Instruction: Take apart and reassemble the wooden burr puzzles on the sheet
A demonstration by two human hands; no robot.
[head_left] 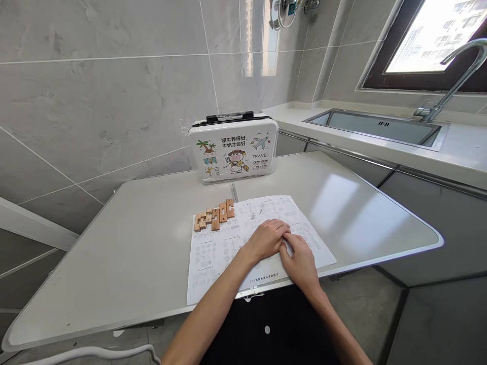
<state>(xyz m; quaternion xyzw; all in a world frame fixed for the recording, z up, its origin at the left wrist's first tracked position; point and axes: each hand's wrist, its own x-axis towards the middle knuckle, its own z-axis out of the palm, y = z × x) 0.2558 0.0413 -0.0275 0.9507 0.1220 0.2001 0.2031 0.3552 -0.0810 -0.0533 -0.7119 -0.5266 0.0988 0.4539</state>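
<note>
My left hand [268,239] rests palm down on a printed paper sheet [209,253], its fingers loosely extended to the right. My right hand [300,258] lies beside it, thumb and fingers apart, its fingertips meeting those of my left hand. Neither hand shows anything held, though the undersides of the fingers are hidden. The sheet carries rows of small line diagrams. On its far left corner lies a group of several notched wooden puzzle pieces [215,219], set side by side, away from both hands.
A white cartoon-printed travel case [234,149] with a black handle stands upright at the back of the light folding table [152,243]. Behind it is a grey tiled wall. To the right runs a counter with a sink [373,126] and a curved faucet [456,76] below a window.
</note>
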